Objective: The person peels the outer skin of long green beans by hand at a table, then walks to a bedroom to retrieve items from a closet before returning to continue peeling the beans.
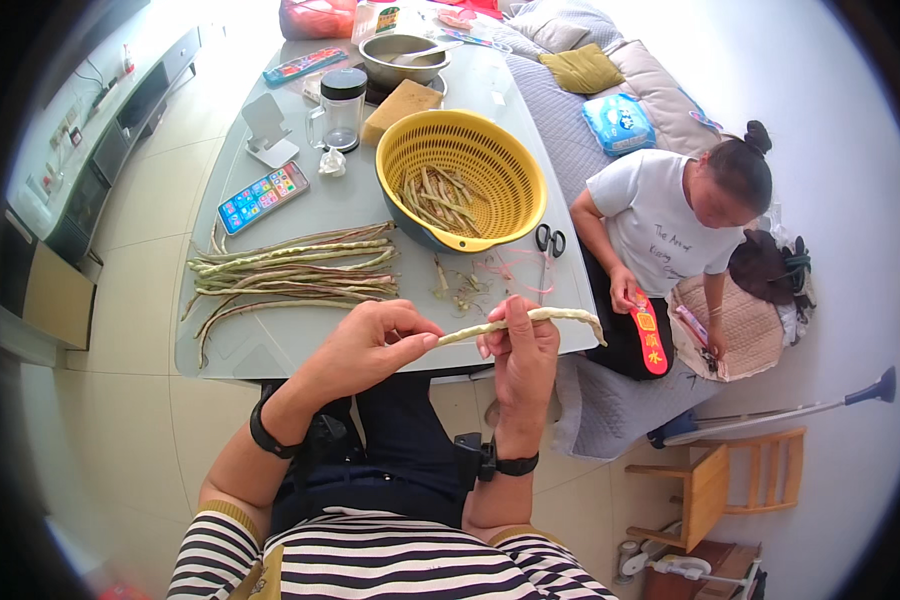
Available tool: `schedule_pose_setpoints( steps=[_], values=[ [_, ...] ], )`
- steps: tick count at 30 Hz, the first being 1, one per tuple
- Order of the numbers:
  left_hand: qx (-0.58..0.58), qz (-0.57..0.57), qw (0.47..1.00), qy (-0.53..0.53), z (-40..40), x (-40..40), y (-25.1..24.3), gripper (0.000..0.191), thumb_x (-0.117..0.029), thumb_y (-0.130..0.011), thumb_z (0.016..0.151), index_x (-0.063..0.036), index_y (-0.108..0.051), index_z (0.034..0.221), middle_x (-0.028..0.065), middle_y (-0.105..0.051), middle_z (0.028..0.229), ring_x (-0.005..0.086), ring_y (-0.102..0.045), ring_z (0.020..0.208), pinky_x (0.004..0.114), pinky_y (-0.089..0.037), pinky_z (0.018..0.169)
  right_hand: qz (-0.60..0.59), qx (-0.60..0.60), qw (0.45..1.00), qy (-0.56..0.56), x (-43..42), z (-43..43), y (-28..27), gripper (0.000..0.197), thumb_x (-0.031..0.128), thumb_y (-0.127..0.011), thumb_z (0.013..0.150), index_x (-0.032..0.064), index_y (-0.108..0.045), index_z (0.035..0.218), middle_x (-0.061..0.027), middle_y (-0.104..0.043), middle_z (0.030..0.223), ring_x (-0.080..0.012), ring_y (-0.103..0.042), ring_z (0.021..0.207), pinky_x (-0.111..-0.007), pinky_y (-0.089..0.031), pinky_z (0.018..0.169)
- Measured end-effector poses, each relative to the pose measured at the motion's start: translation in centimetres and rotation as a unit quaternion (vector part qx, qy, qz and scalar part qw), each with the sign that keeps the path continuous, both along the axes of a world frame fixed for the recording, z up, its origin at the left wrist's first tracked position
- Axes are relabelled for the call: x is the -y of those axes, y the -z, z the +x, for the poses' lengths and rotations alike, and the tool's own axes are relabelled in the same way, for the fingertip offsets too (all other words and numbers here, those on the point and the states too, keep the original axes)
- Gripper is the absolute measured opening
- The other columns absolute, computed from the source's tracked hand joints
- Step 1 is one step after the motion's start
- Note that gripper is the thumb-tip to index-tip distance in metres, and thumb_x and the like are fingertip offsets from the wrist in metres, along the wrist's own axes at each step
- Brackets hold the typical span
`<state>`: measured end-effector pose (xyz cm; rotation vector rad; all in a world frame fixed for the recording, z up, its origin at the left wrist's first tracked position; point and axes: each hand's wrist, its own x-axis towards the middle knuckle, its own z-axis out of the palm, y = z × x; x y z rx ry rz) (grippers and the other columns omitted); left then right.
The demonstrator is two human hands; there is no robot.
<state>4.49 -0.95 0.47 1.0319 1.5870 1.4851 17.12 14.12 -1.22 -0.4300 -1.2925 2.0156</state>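
Observation:
Between my two hands stretches a pale green long bean [571, 315]. My left hand [371, 346] pinches its left end between thumb and forefinger. My right hand [523, 349] grips it farther along, thumb on top, and the drooping tip sticks out to the right. On the glass-topped table, left of my hands, lies a bundle of whole long beans [292, 274]. A yellow colander [516, 184], set in a dark basin, holds short bean pieces [439, 202]. Bean scraps [465, 291] lie just beyond my right hand, near black-handled scissors [550, 241] and pink string [521, 276].
Farther back are a smartphone [264, 196], a phone stand [268, 131], a lidded glass mug [343, 112], a tan block [401, 109] and a metal bowl [397, 71]. At right a seated person [664, 217] holds a red insole [649, 337]. A wooden chair [709, 487] is behind them.

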Motion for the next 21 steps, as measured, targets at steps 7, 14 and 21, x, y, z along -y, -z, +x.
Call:
schedule_pose_setpoints(
  steps=[7, 14, 21],
  values=[
    [0.020, 0.005, 0.999, -0.044, 0.7, -0.9, 1.2, 0.009, -0.003, -0.063, 0.080, 0.0047, -0.066, 0.082, 0.0012, -0.054, 0.071, 0.0054, -0.051, 0.063, 0.020, -0.041, 0.055, 0.051, 0.055, 0.997, 0.027, 0.8, 0.1, -0.7, 0.022, 0.021, -0.056, 0.095, 0.0026, -0.063, 0.084, -0.0001, -0.057, 0.066, -0.0048, -0.049, 0.055, -0.019, -0.040, 0.048],
    [0.091, 0.069, 0.987, -0.116, 1.1, -1.5, 2.5, 0.007, -0.001, -0.060, 0.081, 0.0040, -0.065, 0.080, 0.0024, -0.055, 0.075, 0.0082, -0.056, 0.064, 0.020, -0.043, 0.051, 0.108, 0.039, 0.993, 0.009, 1.4, -0.2, -0.4, 0.018, 0.018, -0.060, 0.093, 0.0015, -0.063, 0.089, 0.0004, -0.059, 0.072, -0.0050, -0.052, 0.062, -0.019, -0.043, 0.054],
    [0.135, 0.124, 0.970, -0.159, 1.0, -1.8, 3.3, 0.007, 0.000, -0.059, 0.082, 0.0036, -0.064, 0.081, 0.0041, -0.056, 0.077, 0.0092, -0.055, 0.063, 0.020, -0.040, 0.052, 0.099, -0.015, 0.995, 0.012, 2.2, -0.7, 0.0, 0.015, 0.015, -0.058, 0.094, 0.0010, -0.063, 0.091, -0.0012, -0.059, 0.077, -0.0056, -0.052, 0.066, -0.019, -0.043, 0.058]
  ],
)
